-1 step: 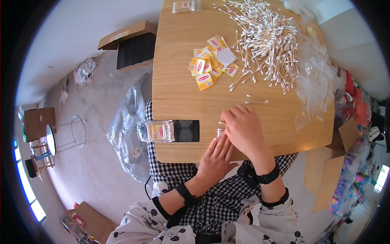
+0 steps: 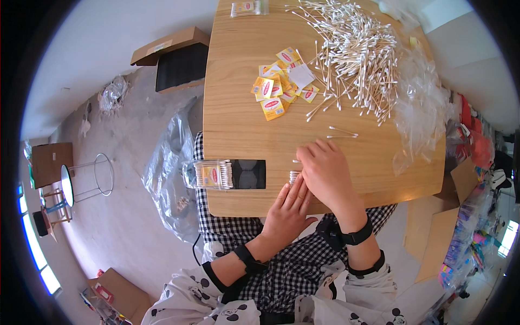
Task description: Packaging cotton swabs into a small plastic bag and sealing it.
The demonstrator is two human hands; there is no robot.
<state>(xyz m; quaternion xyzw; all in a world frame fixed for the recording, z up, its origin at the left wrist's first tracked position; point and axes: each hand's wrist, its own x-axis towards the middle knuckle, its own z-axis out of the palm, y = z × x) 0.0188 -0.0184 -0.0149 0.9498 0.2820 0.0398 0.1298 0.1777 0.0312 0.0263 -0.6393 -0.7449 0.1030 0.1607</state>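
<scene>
My left hand (image 2: 291, 204) lies with its fingers stretched out and together, their tips against a small row of cotton swabs (image 2: 293, 176) at the table's near side. My right hand (image 2: 326, 170) is curled over the same swabs from the right, hiding most of their length. Only white tips stick out to the left, with one swab (image 2: 296, 161) a little apart from the others. Just beyond my right hand lie two loose cotton swabs (image 2: 343, 131). Left of my hands, a clear pack of cotton swabs (image 2: 214, 175) with a yellow label rests beside a black rectangular piece (image 2: 249, 174).
A large heap of cotton swabs (image 2: 360, 57) covers the far right of the wooden table (image 2: 238, 119). Yellow label cards (image 2: 273, 108) are piled left of it. Crumpled clear plastic (image 2: 422, 103) lies along the right edge. Another filled pack (image 2: 245, 8) sits far left.
</scene>
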